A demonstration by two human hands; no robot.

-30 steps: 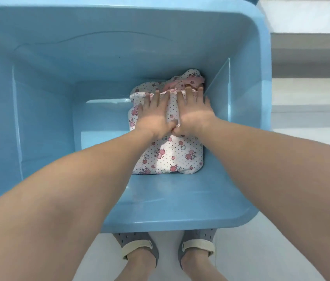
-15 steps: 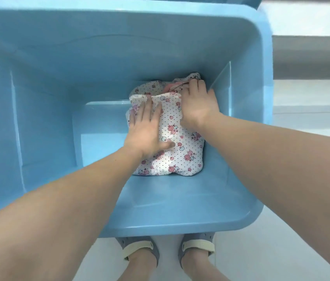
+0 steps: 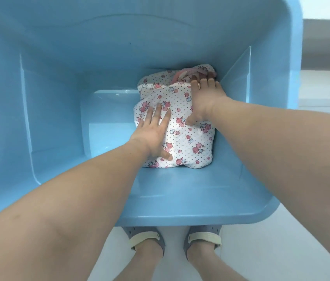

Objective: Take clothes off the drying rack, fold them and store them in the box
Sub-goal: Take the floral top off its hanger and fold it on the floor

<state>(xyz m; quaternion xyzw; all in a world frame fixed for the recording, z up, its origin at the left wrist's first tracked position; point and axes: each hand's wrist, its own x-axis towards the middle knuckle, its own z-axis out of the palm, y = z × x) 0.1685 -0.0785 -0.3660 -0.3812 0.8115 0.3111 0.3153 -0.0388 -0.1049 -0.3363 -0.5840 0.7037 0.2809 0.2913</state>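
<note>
A big blue plastic box [image 3: 58, 98] stands on the pale floor [image 3: 261, 250], and both bare arms reach down into it. At the bottom, under both hands, lies a folded white cloth [image 3: 188, 138] with small dots and little red and pink apples on it. The cloth sits against the box wall that is just past the right hand, and the bare blue bottom of the box is out past the left hand. The left hand [image 3: 154, 132] lies flat on the near left part of the cloth, with its fingers straight and spread wide and its thumb pointing out to the side. It holds nothing; it only presses down. The right hand [image 3: 204, 100] rests flat on the far right part of the cloth, fingers straight and close together, tips by a pink bit of fabric [image 3: 182, 75] at the far end. The two hands are apart. Below the box, near the arms, two feet in grey sandals [image 3: 146, 238] with pale straps stand on the floor.
</note>
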